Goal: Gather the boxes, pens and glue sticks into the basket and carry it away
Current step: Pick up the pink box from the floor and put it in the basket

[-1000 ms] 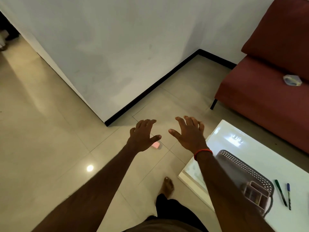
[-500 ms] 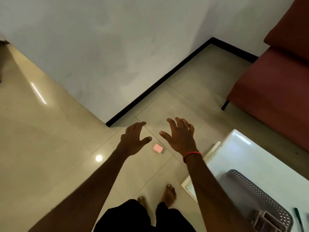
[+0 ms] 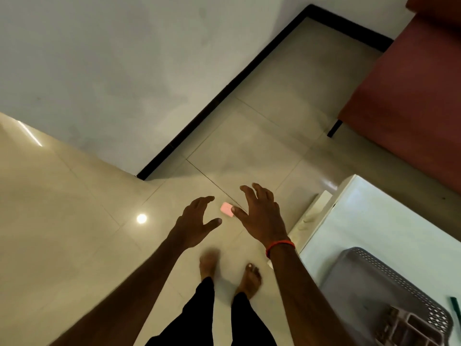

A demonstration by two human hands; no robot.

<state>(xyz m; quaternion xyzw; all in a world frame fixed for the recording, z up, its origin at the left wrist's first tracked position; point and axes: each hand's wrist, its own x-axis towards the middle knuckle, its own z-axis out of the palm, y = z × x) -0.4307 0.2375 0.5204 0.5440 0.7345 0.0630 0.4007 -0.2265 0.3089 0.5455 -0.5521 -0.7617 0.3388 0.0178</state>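
A small pink box (image 3: 226, 209) lies on the tiled floor in front of my feet. My left hand (image 3: 195, 223) and my right hand (image 3: 260, 216) are both stretched out above it, one on each side, fingers spread and holding nothing. The right thumb covers the box's right end. The grey perforated basket (image 3: 369, 278) stands on the white table (image 3: 389, 221) at the lower right, with a pinkish divided holder (image 3: 409, 328) inside it. The tip of a green pen (image 3: 456, 308) shows at the right edge, on the table beside the basket.
A white wall with a black skirting board (image 3: 224, 91) juts out ahead, its corner just left of the box. A red sofa (image 3: 411, 96) on a black leg stands at the upper right. My bare feet (image 3: 249, 278) are on the floor beside the table's corner.
My view has tilted down and moved closer to the pink box. Both hands have lowered toward it and my feet have stepped forward. The pens slid mostly out of view.
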